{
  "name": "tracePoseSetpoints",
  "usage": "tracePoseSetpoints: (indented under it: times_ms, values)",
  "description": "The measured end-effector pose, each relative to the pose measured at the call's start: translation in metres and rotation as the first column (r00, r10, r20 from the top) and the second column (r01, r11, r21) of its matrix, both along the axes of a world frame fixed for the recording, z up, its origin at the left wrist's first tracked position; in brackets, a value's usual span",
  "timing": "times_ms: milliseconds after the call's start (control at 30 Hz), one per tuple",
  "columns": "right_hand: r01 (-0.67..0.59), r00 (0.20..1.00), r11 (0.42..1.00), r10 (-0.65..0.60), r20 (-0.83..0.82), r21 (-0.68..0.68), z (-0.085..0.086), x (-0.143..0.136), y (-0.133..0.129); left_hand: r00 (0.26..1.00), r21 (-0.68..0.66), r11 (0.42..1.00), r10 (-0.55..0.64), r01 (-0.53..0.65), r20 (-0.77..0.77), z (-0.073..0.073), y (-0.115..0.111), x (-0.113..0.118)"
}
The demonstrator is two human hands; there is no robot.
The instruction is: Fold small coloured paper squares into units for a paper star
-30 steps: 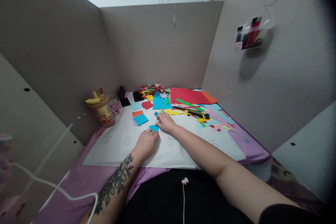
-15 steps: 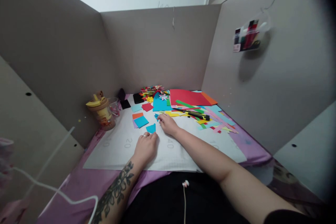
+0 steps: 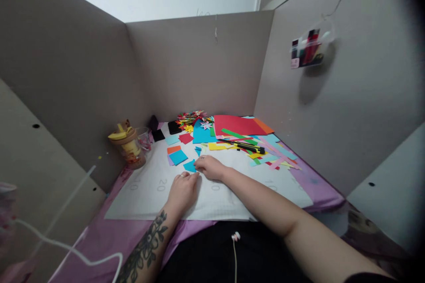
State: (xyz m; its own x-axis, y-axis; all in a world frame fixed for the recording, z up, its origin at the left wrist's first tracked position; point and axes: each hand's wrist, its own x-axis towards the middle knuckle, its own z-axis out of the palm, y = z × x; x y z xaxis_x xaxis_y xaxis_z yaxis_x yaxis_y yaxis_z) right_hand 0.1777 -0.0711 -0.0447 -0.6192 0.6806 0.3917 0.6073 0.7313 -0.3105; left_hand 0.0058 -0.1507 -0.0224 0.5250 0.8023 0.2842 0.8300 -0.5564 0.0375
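A small blue piece of paper (image 3: 189, 166) with folded-looking edges is at the fingertips of both hands, over the white mat. My right hand (image 3: 210, 167) pinches its right side with bent fingers. Just below, my left hand (image 3: 183, 189), with a ring, has its fingers drawn together at the paper's lower corner; its grip is partly hidden. A smaller folded blue piece (image 3: 198, 151) lies on the mat beyond my right hand. To the left rests a short pile with a blue square (image 3: 178, 157) on top and an orange square (image 3: 173, 149) behind it.
A yellow-black cutter (image 3: 247, 147) lies among colored paper strips (image 3: 277, 155). Red sheets (image 3: 234, 125) and a heap of folded paper stars (image 3: 191, 118) sit at the back. A yellow-lidded cup (image 3: 128, 143) stands left. Grey panels (image 3: 199, 62) enclose the table.
My right hand has left the smaller folded blue piece and come nearer, onto the blue paper by my left hand. The smaller piece stays on the mat.
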Motion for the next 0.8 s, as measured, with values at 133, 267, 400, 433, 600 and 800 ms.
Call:
tracePoseSetpoints:
  times_ms: [133, 267, 400, 433, 600, 800]
  values:
    - [-0.021, 1.0, 1.0, 0.022, -0.021, 0.017, -0.003, 0.001, 0.002, 0.973, 0.065, 0.971, 0.227, -0.229, 0.04, -0.003, -0.001, -0.006]
    - [-0.01, 1.0, 1.0, 0.011, -0.029, 0.015, -0.003, 0.001, 0.002, 0.963, 0.044, 0.962, 0.267, -0.268, 0.036, -0.002, 0.002, -0.007]
    - [-0.006, 0.999, 1.0, 0.006, -0.035, 0.002, -0.004, 0.001, 0.003, 0.962, -0.044, 0.965, 0.26, -0.257, 0.08, -0.002, 0.007, -0.008]
    - [-0.008, 0.999, 1.0, 0.008, -0.038, 0.0, -0.004, 0.001, 0.003, 0.962, -0.065, 0.967, 0.252, -0.246, 0.102, -0.003, 0.008, -0.009]
    - [-0.017, 0.998, 1.0, 0.017, -0.057, 0.001, -0.004, 0.001, 0.004, 0.949, -0.126, 0.987, 0.136, -0.103, 0.285, -0.011, 0.019, -0.017]
    - [-0.031, 0.998, 1.0, 0.031, -0.062, 0.002, -0.002, 0.002, 0.001, 0.829, -0.222, 0.975, 0.132, -0.01, 0.544, -0.012, 0.043, -0.022]
